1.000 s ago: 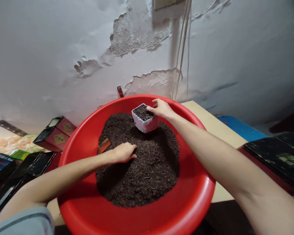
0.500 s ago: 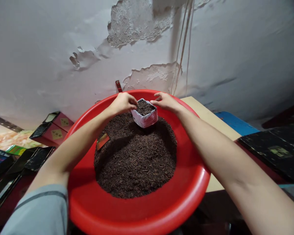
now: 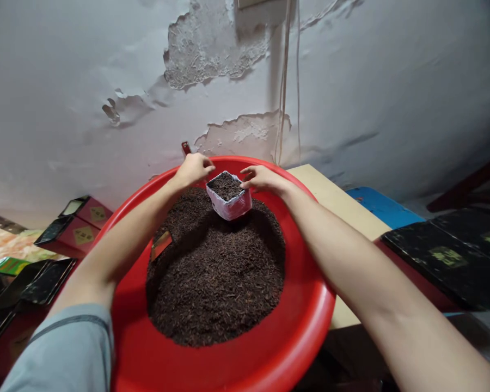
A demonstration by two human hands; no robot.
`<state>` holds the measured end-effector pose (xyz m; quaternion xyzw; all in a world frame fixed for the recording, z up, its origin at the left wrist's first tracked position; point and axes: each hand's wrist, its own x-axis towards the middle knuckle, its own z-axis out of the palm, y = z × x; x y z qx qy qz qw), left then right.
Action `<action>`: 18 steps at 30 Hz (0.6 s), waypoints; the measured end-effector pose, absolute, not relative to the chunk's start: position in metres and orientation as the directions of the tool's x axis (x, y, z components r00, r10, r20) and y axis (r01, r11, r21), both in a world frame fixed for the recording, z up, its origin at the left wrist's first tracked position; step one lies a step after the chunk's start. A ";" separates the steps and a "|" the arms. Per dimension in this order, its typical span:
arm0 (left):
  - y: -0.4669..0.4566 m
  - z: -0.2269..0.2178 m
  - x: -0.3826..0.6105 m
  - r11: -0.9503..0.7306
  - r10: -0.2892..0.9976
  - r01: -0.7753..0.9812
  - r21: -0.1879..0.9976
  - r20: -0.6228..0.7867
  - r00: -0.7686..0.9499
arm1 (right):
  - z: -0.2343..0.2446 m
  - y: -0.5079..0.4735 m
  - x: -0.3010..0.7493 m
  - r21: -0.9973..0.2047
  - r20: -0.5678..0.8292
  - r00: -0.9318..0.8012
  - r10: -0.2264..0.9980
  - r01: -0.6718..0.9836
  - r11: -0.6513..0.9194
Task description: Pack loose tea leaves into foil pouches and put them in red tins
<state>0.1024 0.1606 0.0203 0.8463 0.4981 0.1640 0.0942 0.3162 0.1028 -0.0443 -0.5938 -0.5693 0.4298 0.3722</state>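
Note:
A small squarish bag (image 3: 231,209) with a whitish, pinkish wrapper stands upright, filled with dark dry shreds that look like loose tea. It rests on a heap of the same loose tea (image 3: 216,283) inside a big red plastic tub (image 3: 302,321). My left hand (image 3: 194,168) hovers just off the bag's left rim, its fingers loosely bent and apart. On the other side, my right hand (image 3: 263,179) has its fingers spread, with the lower fingertips at the bag's right rim; whether they touch it I cannot tell. A small orange-red piece (image 3: 160,246) sticks out of the tea at the left.
Red and black boxes (image 3: 81,226) are stacked left of the tub, and black-topped boxes (image 3: 449,256) lie at the right. A pale board (image 3: 343,204) and a blue object (image 3: 384,207) are beside the tub. Behind rises a peeling wall (image 3: 216,46) with hanging cords (image 3: 285,81).
My left hand has drawn away from the bag's rim, up and left. The right hand's fingers have spread a little at the rim. The whole view has shifted slightly.

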 end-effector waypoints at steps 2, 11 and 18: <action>0.136 0.018 0.085 -0.421 0.891 0.892 0.162 -0.111 0.441 | -0.049 0.108 0.311 -0.927 -0.042 -0.015 0.999 0.373 -0.033; 0.035 -0.058 0.038 -0.665 0.621 0.742 -0.086 -0.616 0.485 | -0.055 0.108 0.274 -0.772 0.028 0.097 0.995 0.634 -0.040; 0.051 -0.075 0.018 -0.662 0.628 0.743 0.097 -0.468 0.621 | -0.059 0.111 0.277 -0.818 0.001 0.106 0.994 0.573 -0.060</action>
